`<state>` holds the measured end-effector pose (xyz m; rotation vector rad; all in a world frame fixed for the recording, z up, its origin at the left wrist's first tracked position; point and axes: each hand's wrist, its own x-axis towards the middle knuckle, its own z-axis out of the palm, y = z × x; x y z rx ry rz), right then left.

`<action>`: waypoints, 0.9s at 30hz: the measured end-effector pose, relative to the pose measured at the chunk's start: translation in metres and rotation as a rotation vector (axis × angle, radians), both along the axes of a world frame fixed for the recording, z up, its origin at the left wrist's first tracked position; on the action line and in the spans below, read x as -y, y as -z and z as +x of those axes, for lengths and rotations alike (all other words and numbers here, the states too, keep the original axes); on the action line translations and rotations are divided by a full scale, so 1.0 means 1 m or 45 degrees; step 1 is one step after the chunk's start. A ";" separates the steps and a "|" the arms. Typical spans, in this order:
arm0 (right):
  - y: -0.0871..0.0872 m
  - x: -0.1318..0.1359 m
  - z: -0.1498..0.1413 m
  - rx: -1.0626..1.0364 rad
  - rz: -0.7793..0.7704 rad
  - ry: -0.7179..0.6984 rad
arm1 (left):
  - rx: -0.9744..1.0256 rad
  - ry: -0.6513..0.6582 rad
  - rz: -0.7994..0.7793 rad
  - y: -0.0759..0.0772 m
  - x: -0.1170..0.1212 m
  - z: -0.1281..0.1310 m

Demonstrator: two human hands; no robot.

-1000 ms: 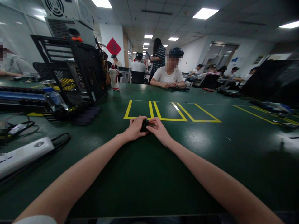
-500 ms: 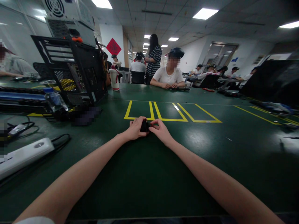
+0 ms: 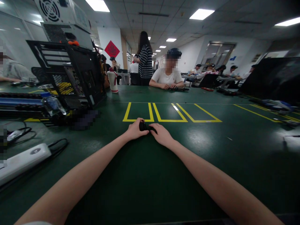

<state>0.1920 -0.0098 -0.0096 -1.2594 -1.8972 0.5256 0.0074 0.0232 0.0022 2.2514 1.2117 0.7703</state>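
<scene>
Green tabletop [image 3: 150, 175]: left fingers [image 3: 144, 132] clasp black object [image 3: 142, 126], right fingers [image 3: 154, 126] now curled round it.

I'm in a shared electronics workshop laid out like an open-plan office. Ceiling panel lights [image 3: 202, 14] run back over rows of desks where people in dark caps [image 3: 173, 53] sit. My green work table [image 3: 145, 178] has yellow tape outlines [image 3: 172, 121], and on it stand an open black computer case [image 3: 87, 79], a metal power supply unit [image 3: 64, 23] and a white power strip [image 3: 24, 162].
</scene>
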 end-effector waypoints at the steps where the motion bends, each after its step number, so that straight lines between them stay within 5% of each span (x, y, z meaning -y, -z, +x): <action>1: 0.001 -0.005 0.003 0.004 -0.002 0.059 | -0.008 -0.018 -0.004 -0.001 -0.002 0.004; 6: 0.001 -0.018 0.012 0.148 0.023 0.252 | -0.019 -0.196 0.046 -0.003 -0.018 0.039; 10: -0.011 0.007 0.007 0.251 -0.044 0.284 | 0.002 -0.190 0.065 -0.004 -0.003 0.047; 13: -0.027 0.054 0.003 0.316 -0.121 0.094 | 0.006 0.030 0.023 -0.010 0.039 0.028; 19: -0.050 0.168 -0.009 0.092 -0.534 -0.267 | -0.275 0.395 -0.035 -0.048 0.173 -0.021; 23: -0.034 0.218 -0.030 -0.082 -0.660 -0.365 | -0.555 0.469 0.191 -0.054 0.240 -0.037; 27: -0.012 0.241 -0.058 -0.325 -0.595 -0.282 | -0.565 0.373 0.517 -0.034 0.261 -0.049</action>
